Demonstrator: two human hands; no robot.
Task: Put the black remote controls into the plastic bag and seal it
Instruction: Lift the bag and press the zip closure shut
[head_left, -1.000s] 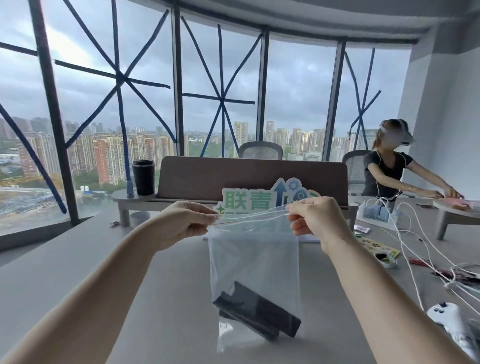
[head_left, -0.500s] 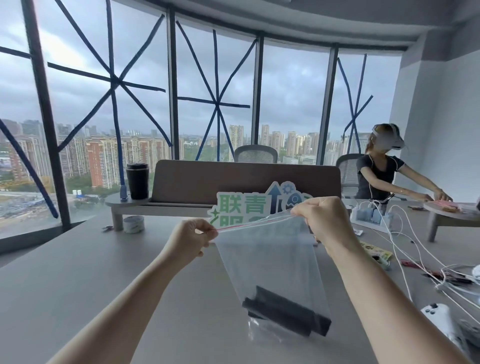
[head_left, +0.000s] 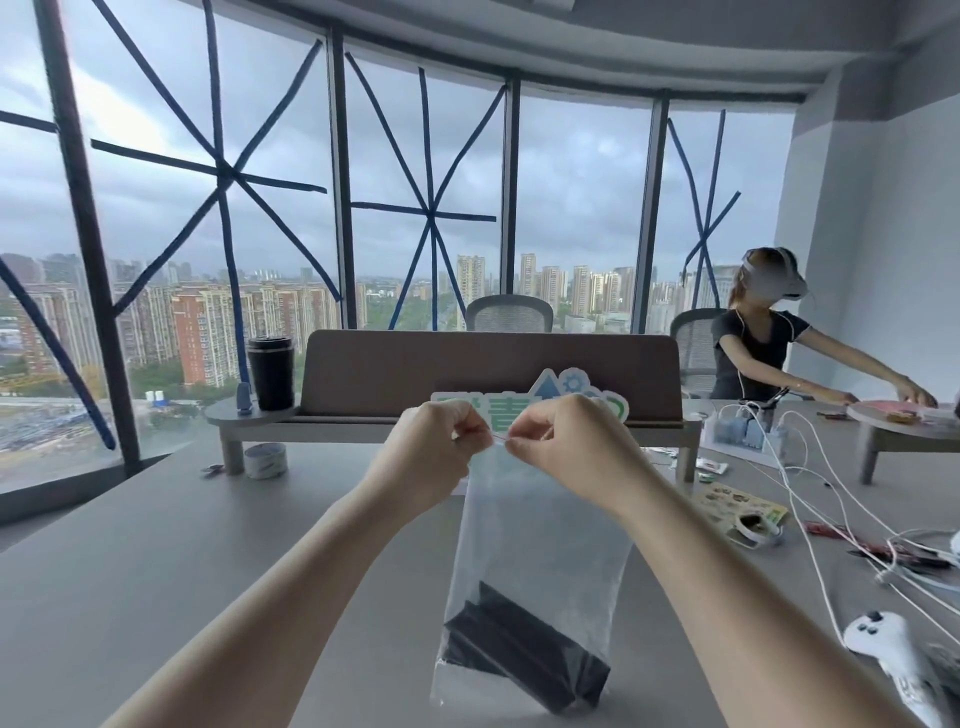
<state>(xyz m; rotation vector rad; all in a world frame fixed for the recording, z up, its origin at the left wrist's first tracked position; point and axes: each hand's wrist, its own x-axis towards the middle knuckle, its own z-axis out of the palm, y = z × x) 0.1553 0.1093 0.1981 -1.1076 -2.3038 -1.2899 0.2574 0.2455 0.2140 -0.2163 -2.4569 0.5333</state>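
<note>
A clear plastic bag (head_left: 540, 540) hangs upright in front of me above the grey table (head_left: 156, 545). The black remote controls (head_left: 519, 652) lie slanted in its bottom. My left hand (head_left: 431, 457) and my right hand (head_left: 558, 447) pinch the bag's top strip, fingertips almost touching at the middle. The top edge is bunched between the fingers, and I cannot tell how much of the seal is pressed together.
A white game controller (head_left: 883, 644) and tangled white cables (head_left: 810, 499) lie at the right. A roll of tape (head_left: 266, 460) and a black tumbler (head_left: 271, 372) on a low shelf stand at the back left. Another person (head_left: 763, 332) works at the far right.
My hands have come together from the bag's two corners to the middle of its top edge. The bag now hangs narrower and straighter, with the remotes settled at the bottom.
</note>
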